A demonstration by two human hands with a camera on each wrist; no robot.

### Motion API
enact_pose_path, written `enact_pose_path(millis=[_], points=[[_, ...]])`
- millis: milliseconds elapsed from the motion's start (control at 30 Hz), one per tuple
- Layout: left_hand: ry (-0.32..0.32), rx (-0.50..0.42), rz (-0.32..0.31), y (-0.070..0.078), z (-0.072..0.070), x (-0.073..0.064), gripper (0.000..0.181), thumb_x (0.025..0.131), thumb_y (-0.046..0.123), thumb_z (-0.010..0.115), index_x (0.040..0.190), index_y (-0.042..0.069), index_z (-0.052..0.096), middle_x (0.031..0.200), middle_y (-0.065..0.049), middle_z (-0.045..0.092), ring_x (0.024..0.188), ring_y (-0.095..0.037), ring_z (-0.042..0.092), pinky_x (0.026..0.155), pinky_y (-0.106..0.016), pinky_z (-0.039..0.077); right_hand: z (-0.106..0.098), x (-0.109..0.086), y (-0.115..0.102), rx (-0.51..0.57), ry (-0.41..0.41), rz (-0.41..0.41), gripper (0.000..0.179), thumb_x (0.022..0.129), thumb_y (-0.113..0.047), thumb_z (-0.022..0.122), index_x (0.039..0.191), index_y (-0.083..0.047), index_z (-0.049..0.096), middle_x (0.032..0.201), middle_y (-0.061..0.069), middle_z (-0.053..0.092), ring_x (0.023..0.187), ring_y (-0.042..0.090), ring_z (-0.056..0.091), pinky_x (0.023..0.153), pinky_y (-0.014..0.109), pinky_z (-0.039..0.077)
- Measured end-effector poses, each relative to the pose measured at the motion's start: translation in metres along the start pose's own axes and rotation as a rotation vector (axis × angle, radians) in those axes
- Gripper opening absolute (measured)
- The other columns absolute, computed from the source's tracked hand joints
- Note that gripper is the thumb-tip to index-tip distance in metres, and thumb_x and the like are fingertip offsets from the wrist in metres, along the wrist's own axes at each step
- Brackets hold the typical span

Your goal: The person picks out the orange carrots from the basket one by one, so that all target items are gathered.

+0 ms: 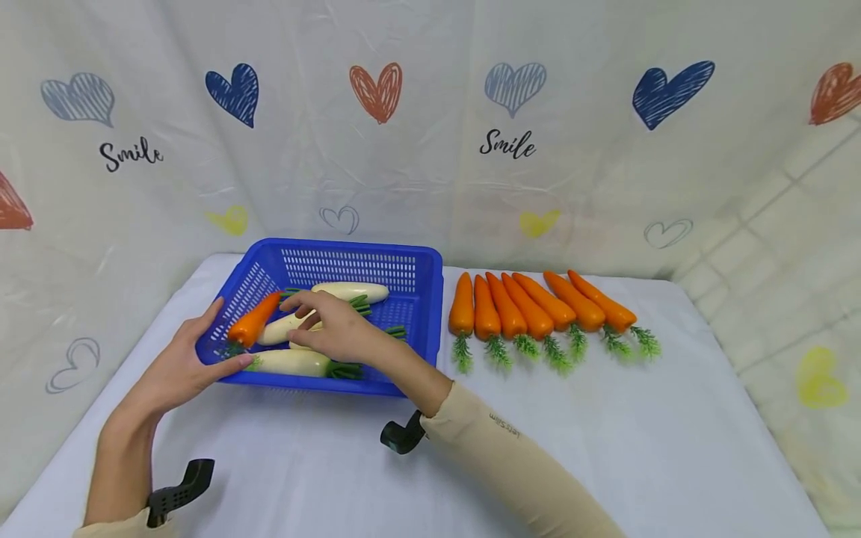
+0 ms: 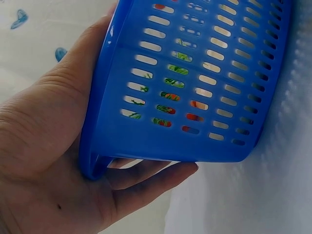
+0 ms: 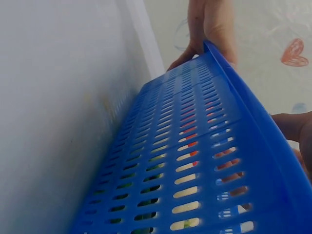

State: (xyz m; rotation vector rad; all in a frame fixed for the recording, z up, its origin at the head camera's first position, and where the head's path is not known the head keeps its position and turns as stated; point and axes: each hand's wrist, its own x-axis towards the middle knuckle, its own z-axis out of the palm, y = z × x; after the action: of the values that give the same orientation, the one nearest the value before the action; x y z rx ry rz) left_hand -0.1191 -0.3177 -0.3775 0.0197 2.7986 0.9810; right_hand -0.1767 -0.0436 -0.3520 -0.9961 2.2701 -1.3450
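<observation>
My left hand [image 1: 176, 360] grips the front left corner of a blue plastic basket [image 1: 430, 321], with its thumb across the rim. In the left wrist view, fingers [image 2: 156, 181] reach round the outside of the slotted basket wall [image 2: 170, 144]. My right hand [image 1: 339, 326] hovers inside the basket, its fingers loosely bent and spread from the thumb, close over a white radish [image 1: 274, 331]. One orange carrot [image 1: 254, 321] leans at the basket's left side. Another white radish [image 1: 289, 363] lies along the front wall, and one [image 1: 356, 291] lies at the back.
Several orange carrots [image 1: 525, 310] with green leafy tops lie in a row on the white tablecloth [image 1: 605, 433], right of the basket. Behind the table hangs a pale curtain [image 1: 444, 149] printed with hearts. Black camera mounts [image 1: 181, 489] jut from both wrists.
</observation>
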Motion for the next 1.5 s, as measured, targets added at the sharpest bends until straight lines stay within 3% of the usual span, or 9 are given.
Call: enact_pose_path(millis=[500,733,833,967,1067,1267,1367,1433,1500], points=[[-0.016,-0.015,0.032,-0.002,-0.003,-0.001,0.113,0.095,0.049,0.073,0.167,0.022,-0.009,0.161,-0.042,0.014,0.136,-0.061,0.034,0.107,-0.082,0.034,0.021,0.024,-0.006,-0.098,-0.032,0.003,0.046,0.104,-0.019,0.065,0.148,-0.013,0.055,0.144,0.007,0.063,0.113,0.014,0.068,0.079,0.009,0.055],[-0.027,-0.01,0.053,0.0,-0.003,0.002,0.112,0.094,0.046,0.074,0.168,0.02,-0.007,0.161,-0.042,0.016,0.135,-0.061,0.034,0.107,-0.082,0.034,0.025,0.024,-0.006,-0.11,-0.054,0.055,0.046,0.106,-0.026,0.061,0.152,-0.023,0.053,0.137,0.004,0.068,0.113,0.012,0.068,0.079,0.011,0.055],[-0.036,-0.012,0.053,0.001,-0.002,0.004,0.113,0.094,0.045,0.074,0.168,0.02,-0.008,0.161,-0.042,0.015,0.136,-0.061,0.033,0.108,-0.082,0.034,0.026,0.024,-0.005,-0.137,-0.045,0.069,0.044,0.109,-0.024,0.056,0.152,-0.027,0.053,0.134,0.003,0.069,0.103,0.009,0.066,0.077,0.012,0.053],[-0.041,-0.016,0.054,-0.001,-0.004,0.003,0.115,0.094,0.043,0.076,0.167,0.019,-0.009,0.161,-0.043,0.014,0.137,-0.061,0.032,0.107,-0.083,0.033,0.032,0.027,-0.009,-0.189,-0.054,0.079,0.044,0.112,-0.021,0.046,0.154,-0.032,0.051,0.118,0.0,0.069,0.069,0.008,0.055,0.064,0.014,0.047],[-0.046,-0.029,0.057,-0.002,-0.004,0.002,0.115,0.094,0.041,0.076,0.167,0.018,-0.01,0.161,-0.044,0.013,0.138,-0.062,0.03,0.108,-0.084,0.031,0.037,0.029,-0.012,-0.213,-0.067,0.067,0.046,0.112,-0.017,0.043,0.154,-0.032,0.05,0.109,0.0,0.067,0.06,0.009,0.05,0.06,0.015,0.045],[-0.057,-0.036,0.058,-0.003,-0.003,0.0,0.116,0.093,0.04,0.077,0.167,0.019,-0.01,0.16,-0.044,0.014,0.137,-0.063,0.03,0.108,-0.084,0.031,0.043,0.031,-0.011,-0.221,-0.068,0.057,0.052,0.109,-0.009,0.045,0.155,-0.032,0.05,0.101,-0.004,0.066,0.063,0.006,0.053,0.06,0.012,0.046],[-0.061,-0.03,0.056,-0.003,-0.005,0.001,0.117,0.093,0.04,0.077,0.167,0.02,-0.011,0.16,-0.043,0.014,0.136,-0.062,0.032,0.107,-0.083,0.033,0.045,0.033,-0.011,-0.188,-0.074,0.094,0.048,0.111,-0.017,0.044,0.155,-0.036,0.049,0.092,-0.002,0.062,0.057,0.009,0.05,0.056,0.015,0.044],[-0.065,-0.025,0.05,-0.002,-0.006,0.001,0.117,0.093,0.041,0.077,0.167,0.021,-0.012,0.16,-0.043,0.014,0.136,-0.061,0.032,0.107,-0.083,0.033,0.046,0.033,-0.011,-0.165,-0.077,0.119,0.045,0.112,-0.025,0.044,0.155,-0.039,0.049,0.097,-0.003,0.064,0.061,0.01,0.052,0.059,0.017,0.046],[-0.069,-0.019,0.045,-0.003,-0.007,0.001,0.118,0.093,0.042,0.077,0.167,0.021,-0.012,0.16,-0.042,0.014,0.136,-0.06,0.033,0.107,-0.082,0.034,0.047,0.034,-0.012,-0.145,-0.078,0.144,0.043,0.112,-0.033,0.043,0.154,-0.042,0.048,0.11,-0.006,0.068,0.074,0.009,0.058,0.07,0.019,0.051]])
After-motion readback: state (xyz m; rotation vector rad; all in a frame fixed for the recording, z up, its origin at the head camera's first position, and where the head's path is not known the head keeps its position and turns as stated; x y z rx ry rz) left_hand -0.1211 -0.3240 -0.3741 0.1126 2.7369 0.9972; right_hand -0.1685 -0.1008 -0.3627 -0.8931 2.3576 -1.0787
